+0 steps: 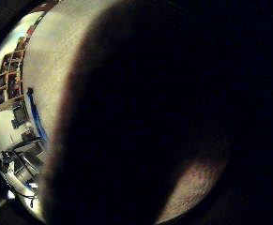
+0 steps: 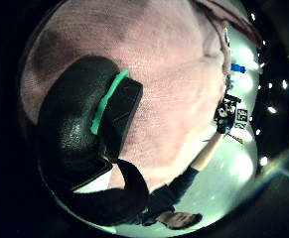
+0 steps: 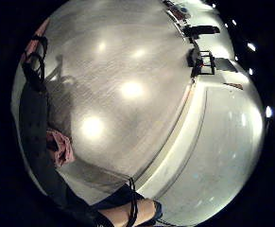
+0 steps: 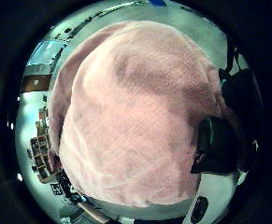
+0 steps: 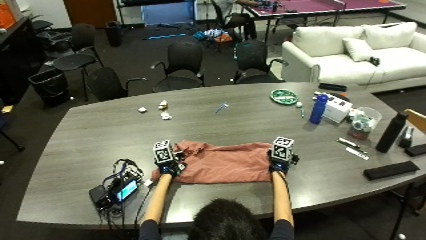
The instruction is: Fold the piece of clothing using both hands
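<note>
Nearest us, our left hand [image 5: 166, 165] and right hand [image 5: 280, 161] each pinch one end of the pink garment [image 5: 223, 161] lying flat on the table [image 5: 93, 135], long axis running side to side between them, so we're evenly placed to fold it.
</note>
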Demonstrator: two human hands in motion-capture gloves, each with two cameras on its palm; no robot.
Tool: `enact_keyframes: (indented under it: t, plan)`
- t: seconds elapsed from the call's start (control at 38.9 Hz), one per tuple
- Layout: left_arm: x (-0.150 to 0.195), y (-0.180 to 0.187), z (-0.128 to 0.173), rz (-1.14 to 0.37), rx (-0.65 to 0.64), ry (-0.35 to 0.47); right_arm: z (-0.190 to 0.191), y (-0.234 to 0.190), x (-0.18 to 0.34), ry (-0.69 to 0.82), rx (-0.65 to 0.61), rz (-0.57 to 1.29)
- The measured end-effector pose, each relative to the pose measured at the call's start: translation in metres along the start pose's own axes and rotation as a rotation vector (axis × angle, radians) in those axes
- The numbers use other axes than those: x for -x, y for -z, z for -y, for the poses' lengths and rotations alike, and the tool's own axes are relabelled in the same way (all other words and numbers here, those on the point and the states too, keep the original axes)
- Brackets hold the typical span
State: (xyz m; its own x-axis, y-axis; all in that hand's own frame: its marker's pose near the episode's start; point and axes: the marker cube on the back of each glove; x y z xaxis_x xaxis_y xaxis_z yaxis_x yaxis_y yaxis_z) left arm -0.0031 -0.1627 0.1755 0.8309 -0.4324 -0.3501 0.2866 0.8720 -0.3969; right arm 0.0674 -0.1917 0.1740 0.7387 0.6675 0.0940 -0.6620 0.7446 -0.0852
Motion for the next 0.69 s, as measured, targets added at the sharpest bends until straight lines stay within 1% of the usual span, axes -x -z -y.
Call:
enact_keyframes:
  t: [0.08,0.23,0.33,0.41,0.46,0.54,0.59,0.64,0.69]
  plan:
    - [-0.002,0.004,-0.005,-0.037,-0.012,-0.025,0.004,0.003,-0.019,-0.041,-0.018,-0.029]
    - [-0.005,0.01,-0.005,-0.049,-0.06,-0.072,0.006,0.021,-0.051,-0.109,-0.059,-0.091]
    - [0.0,0.01,-0.005,-0.032,-0.064,-0.037,0.006,0.046,-0.072,-0.17,-0.068,-0.079]
    - [0.003,0.01,-0.001,-0.049,-0.077,-0.014,-0.001,0.069,-0.079,-0.16,-0.041,-0.038]
    - [0.005,0.011,-0.002,-0.065,-0.076,-0.02,0.0,0.086,-0.078,-0.152,-0.059,0.004]
    - [0.006,0.013,-0.009,-0.092,-0.026,-0.053,0.017,0.103,-0.067,-0.164,-0.095,0.043]
    - [0.009,0.015,-0.015,-0.104,-0.004,-0.039,0.023,0.116,-0.055,-0.148,-0.118,0.052]
    - [0.013,0.019,-0.018,-0.107,-0.002,-0.008,0.015,0.136,-0.043,-0.119,-0.151,0.062]
    - [0.017,0.025,-0.021,-0.107,-0.02,0.003,-0.004,0.163,-0.027,-0.08,-0.189,0.075]
